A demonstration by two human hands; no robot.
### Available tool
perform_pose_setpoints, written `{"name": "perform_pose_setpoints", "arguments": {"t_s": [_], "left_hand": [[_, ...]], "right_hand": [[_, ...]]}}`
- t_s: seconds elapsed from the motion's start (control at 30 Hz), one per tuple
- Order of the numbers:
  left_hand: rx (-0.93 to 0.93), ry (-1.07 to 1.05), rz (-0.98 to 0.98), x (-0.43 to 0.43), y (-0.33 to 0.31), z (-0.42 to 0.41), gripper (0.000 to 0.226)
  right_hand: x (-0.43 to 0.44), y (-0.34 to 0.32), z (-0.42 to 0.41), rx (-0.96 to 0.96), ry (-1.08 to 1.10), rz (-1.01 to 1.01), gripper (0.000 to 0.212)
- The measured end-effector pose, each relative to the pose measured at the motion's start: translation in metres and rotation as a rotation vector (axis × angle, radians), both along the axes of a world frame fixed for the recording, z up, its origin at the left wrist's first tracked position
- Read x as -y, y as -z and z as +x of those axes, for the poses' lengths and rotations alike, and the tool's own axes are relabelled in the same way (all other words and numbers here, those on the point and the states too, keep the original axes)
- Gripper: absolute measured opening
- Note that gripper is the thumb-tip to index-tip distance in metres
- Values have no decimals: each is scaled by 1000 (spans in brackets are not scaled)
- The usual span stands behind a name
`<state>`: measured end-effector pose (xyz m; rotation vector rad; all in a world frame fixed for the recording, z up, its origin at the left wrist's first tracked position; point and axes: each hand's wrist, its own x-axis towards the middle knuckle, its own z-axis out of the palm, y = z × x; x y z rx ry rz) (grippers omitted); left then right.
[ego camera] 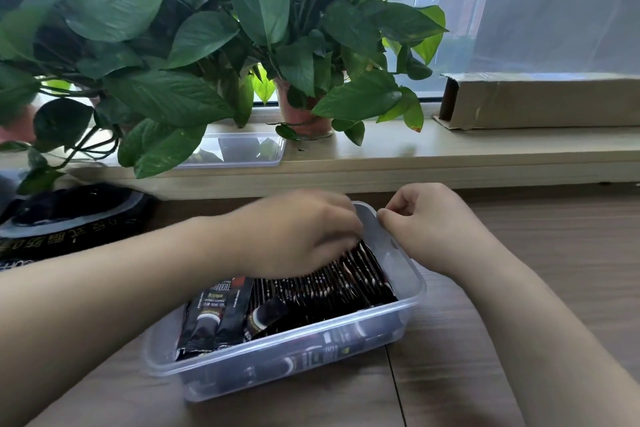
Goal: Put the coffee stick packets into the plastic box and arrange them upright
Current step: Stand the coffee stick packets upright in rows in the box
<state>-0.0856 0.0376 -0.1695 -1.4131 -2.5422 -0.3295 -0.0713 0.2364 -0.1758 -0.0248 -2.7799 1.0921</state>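
A clear plastic box (408,298) stands on the wooden table in front of me. Inside it, several black coffee stick packets (346,284) stand on edge in a tight row, leaning to the right. A few packets (214,315) at the left end lie flatter, faces up. My left hand (298,232) reaches over the row, its fingers down on the packet tops at the far end; it is blurred. My right hand (426,222) sits at the box's far right rim, fingers curled, thumb and fingertips at the rim.
The box's clear lid (242,151) lies on the window ledge under big potted plants (221,45). A black coffee bag (69,218) lies at the left on the table. A long cardboard box (540,100) rests on the ledge at right.
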Motion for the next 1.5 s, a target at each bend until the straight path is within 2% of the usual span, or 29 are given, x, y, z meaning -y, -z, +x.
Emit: {"name": "perform_pose_setpoints", "arguments": {"t_s": [0.2,0.27,0.33,0.47,0.53,0.6,0.73,0.83,0.9,1.03,1.17,1.5], "left_hand": [[-39,-499,352,54,-28,6,21],[-67,-608,492,68,-23,7,21],[-14,-677,627,77,-12,7,21],[146,-687,969,87,18,7,29],[305,-596,1215,94,25,9,34],[484,-481,1324,100,28,8,27],[695,-339,1297,103,38,4,26],[726,-320,1322,103,40,2,27],[715,-323,1309,104,41,2,27],[690,-336,1233,103,41,4,27],[692,-354,1195,103,38,5,26],[672,-368,1131,104,39,4,25]], "right_hand": [[-1,2,1,-41,27,56,19],[0,0,3,-111,43,85,15],[3,-1,7,-238,24,100,11],[14,-11,20,-426,-248,175,15],[22,-15,26,-393,-391,175,16],[31,-20,31,-300,-506,178,20],[55,-25,39,-35,-673,322,36],[75,-24,37,34,-717,485,53],[85,-23,35,63,-717,537,55],[102,-20,32,113,-739,585,43],[111,-16,29,106,-749,546,27],[106,-12,27,171,-754,444,24]]}}
